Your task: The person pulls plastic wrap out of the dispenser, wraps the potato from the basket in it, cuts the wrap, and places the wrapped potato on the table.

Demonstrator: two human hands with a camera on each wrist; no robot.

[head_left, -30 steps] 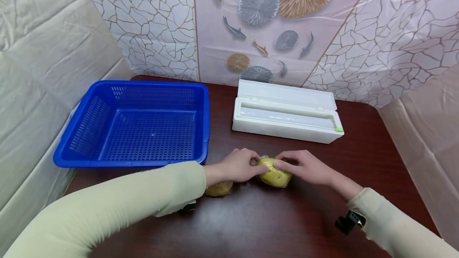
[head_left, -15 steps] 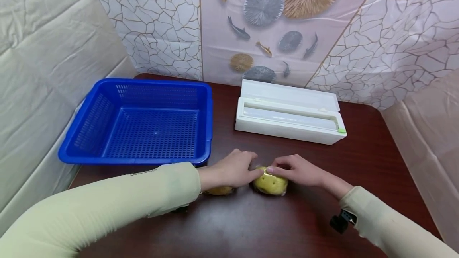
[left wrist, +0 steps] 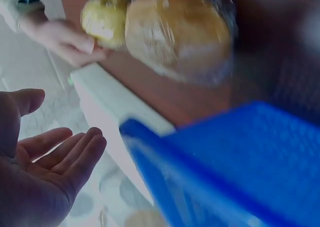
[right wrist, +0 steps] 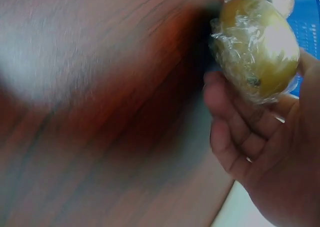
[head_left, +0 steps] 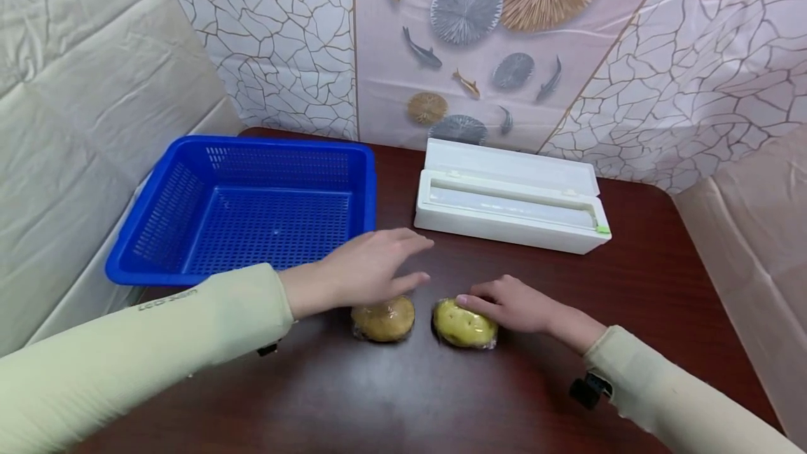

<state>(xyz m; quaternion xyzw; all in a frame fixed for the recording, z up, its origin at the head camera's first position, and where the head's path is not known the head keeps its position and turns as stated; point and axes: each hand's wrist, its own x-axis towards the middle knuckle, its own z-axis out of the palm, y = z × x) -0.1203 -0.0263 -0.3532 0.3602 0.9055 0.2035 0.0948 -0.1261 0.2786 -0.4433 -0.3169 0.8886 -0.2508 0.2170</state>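
Observation:
A yellow potato (head_left: 465, 324) wrapped in clear film sits on the dark table. My right hand (head_left: 518, 305) grips it from its far right side, thumb on top and fingers behind; the right wrist view shows the fingers (right wrist: 245, 124) curled under the wrapped potato (right wrist: 260, 47). To its left lies a browner wrapped potato (head_left: 383, 319), large in the left wrist view. My left hand (head_left: 359, 268) hovers just beyond that potato, near the basket's right front corner, fingers spread with nothing in them.
A blue perforated basket (head_left: 367, 188) stands at the back left. Right of it, toward the back, is a white box (head_left: 504, 230) with its lid (head_left: 511, 163) raised and a film roll (head_left: 511, 207) inside. Fabric-like walls enclose the table (head_left: 403, 405) at the back and sides.
My left hand has let go of the yellow potato and moved left and away, uncovering the browner potato. My right hand has brought the yellow potato slightly left and nearer.

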